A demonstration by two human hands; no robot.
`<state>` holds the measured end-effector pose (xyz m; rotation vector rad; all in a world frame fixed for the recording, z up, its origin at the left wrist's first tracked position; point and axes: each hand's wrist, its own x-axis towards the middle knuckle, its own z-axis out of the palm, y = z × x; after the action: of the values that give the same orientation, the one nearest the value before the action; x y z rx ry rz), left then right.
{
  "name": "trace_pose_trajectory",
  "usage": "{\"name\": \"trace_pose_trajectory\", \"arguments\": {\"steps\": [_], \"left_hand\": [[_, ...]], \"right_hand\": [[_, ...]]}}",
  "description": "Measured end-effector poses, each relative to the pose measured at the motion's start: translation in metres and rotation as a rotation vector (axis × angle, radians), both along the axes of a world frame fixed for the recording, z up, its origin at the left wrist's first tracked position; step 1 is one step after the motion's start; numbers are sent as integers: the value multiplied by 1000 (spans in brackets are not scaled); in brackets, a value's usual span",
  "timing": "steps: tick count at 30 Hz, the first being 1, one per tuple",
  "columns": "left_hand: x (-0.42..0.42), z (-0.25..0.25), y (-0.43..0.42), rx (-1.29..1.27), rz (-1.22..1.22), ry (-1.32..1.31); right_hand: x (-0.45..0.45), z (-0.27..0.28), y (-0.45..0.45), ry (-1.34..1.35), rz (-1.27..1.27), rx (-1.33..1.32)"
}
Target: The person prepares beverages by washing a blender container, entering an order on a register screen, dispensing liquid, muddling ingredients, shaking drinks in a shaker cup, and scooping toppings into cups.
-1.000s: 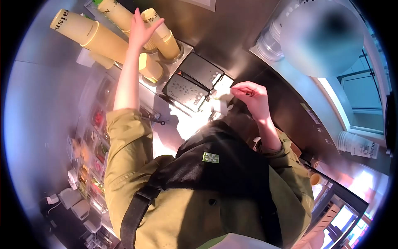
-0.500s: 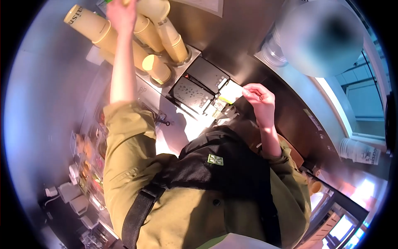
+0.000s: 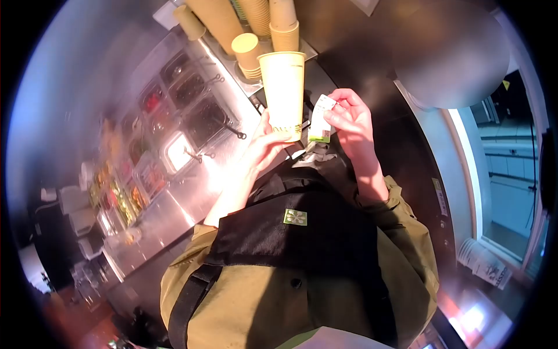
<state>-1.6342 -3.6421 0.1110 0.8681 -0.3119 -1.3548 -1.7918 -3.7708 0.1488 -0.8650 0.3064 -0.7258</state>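
A tall cream paper cup [image 3: 283, 87] is held by my left hand [image 3: 264, 145], with the fingers around its narrower, printed lower end. The wide rim points up and away from me. Just right of the cup, my right hand [image 3: 351, 125] pinches a small white label [image 3: 321, 119] with a green lower edge between thumb and fingers. Label and cup appear close together but apart. Part of the black label printers is hidden behind the cup and hands.
Behind the cup stand stacks of cream paper cups [image 3: 285, 35] and a shorter stack [image 3: 247, 52] in holders. Ingredient containers [image 3: 197, 110] are set in the steel counter [image 3: 174, 203] at left. Clear-looking stacked cups [image 3: 483, 263] stand far right. A large blurred round object [image 3: 450, 55] hangs close at upper right.
My left hand has come down from the cup stacks with a tall cup in it. The label in my right hand is now off the printer. The view has turned.
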Motion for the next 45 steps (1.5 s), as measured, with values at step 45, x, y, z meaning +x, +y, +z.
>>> {"name": "trace_pose_trajectory", "arguments": {"steps": [45], "left_hand": [[66, -115, 183, 296, 577, -346]], "right_hand": [[7, -254, -16, 729, 38, -381]]}}
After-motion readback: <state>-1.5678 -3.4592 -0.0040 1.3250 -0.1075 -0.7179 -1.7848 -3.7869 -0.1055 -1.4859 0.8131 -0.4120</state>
